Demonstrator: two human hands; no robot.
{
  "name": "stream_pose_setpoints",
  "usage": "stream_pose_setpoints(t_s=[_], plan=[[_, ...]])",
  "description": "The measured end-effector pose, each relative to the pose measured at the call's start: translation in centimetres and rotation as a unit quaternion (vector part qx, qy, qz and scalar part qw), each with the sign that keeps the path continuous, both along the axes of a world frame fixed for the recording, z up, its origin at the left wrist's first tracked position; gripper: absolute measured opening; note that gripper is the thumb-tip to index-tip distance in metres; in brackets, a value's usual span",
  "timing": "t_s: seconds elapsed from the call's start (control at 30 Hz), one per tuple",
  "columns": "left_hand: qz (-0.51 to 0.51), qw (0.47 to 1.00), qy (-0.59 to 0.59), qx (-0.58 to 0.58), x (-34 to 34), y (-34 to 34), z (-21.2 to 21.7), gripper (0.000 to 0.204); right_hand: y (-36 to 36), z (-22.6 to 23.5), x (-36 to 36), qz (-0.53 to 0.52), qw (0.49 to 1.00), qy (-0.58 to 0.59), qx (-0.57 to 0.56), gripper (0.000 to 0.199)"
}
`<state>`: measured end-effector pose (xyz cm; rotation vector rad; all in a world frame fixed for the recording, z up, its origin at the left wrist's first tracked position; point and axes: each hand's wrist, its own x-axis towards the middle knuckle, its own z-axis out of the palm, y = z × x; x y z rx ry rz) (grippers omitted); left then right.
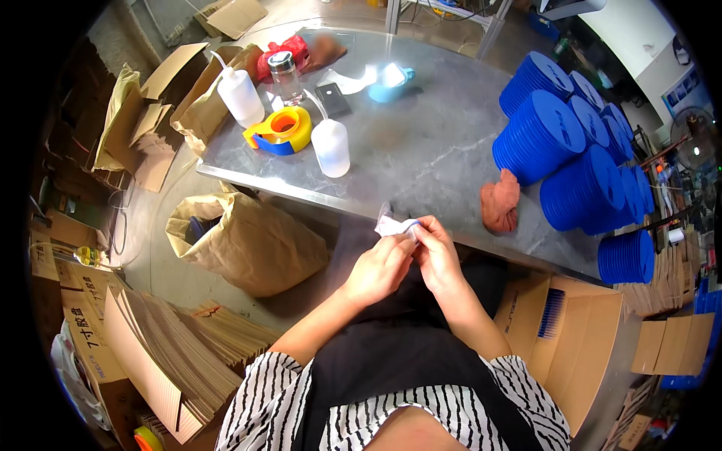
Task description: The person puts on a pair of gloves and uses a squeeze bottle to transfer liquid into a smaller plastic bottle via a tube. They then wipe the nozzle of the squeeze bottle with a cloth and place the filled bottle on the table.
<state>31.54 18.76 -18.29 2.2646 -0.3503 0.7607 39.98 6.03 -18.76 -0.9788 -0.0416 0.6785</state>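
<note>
Just off the near edge of the grey table (444, 128), my two hands are close together. They share a crumpled white cloth or tissue (391, 225), with a small blue edge showing at its right side. My left hand (382, 267) has its fingers closed round the lower part of it. My right hand (438, 254) pinches the blue-edged side between thumb and fingers. What the cloth wraps, if anything, is hidden. A white squeeze bottle (331, 149) stands upright on the table beyond my left hand. A reddish-brown rag (500, 201) lies to the right of my right hand.
Stacks of blue discs (538, 135) fill the table's right side. A yellow tape dispenser (282, 129), another squeeze bottle (241, 98), a glass jar (283, 75) and a light-blue cup (391, 81) stand at the back left. A paper sack (256, 244) and cardboard sheets (173, 353) are at left; an open carton (564, 346) is at right.
</note>
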Motion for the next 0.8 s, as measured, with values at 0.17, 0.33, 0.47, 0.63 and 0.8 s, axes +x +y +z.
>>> stream_pose_setpoints(t_s=[0.17, 0.33, 0.47, 0.63, 0.8], plan=[[0.106, 0.989, 0.065, 0.082, 2.4, 2.3, -2.7, 0.021, 1.6, 1.3, 0.1, 0.027, 0.949, -0.292, -0.119, 0.003], [-0.155, 0.809, 0.209, -0.527, 4.2, 4.8, 8.8, 0.053, 2.9, 4.4, 1.5, 0.038, 0.815, -0.544, -0.198, 0.008], [-0.198, 0.747, 0.073, -0.630, 5.7, 3.8, 8.9, 0.048, 3.7, 6.6, 1.8, 0.039, 0.795, -0.584, -0.161, 0.008], [-0.027, 0.794, 0.073, -0.603, 6.2, 3.6, 3.8, 0.036, 3.2, 6.3, 0.2, 0.049, 0.716, -0.681, -0.145, 0.010], [0.106, 0.804, 0.303, -0.501, 8.1, 1.7, 7.1, 0.026, 1.5, 4.8, -0.3, 0.084, 0.682, -0.716, -0.125, 0.013]])
